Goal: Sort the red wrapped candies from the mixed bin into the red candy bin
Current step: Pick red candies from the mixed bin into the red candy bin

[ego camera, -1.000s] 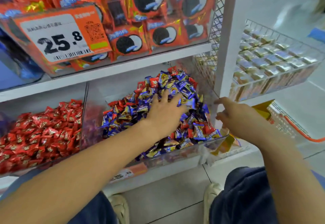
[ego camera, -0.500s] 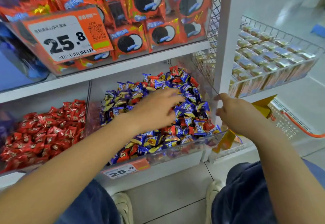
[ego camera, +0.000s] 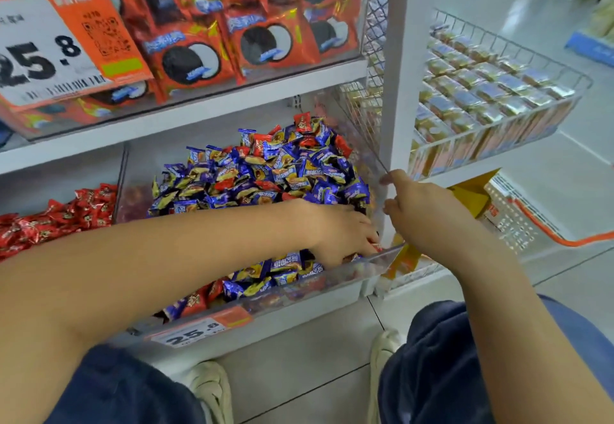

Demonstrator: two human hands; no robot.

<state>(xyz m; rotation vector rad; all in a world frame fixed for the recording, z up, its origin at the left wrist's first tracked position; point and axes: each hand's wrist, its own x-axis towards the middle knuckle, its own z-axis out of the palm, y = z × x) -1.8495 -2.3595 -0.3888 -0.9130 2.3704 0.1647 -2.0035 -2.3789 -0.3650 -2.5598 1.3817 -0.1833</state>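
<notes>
Head view: left hand (ego camera: 335, 234) among mixed candies (ego camera: 265, 171).

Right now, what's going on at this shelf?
A person crouches at a shop shelf sorting sweets. The left hand reaches into the front right corner of the mixed bin, fingers down among the blue and red candies; whether it holds one is hidden. The right hand hovers by the white post, loosely curled, empty. The red candy bin sits to the left.
</notes>
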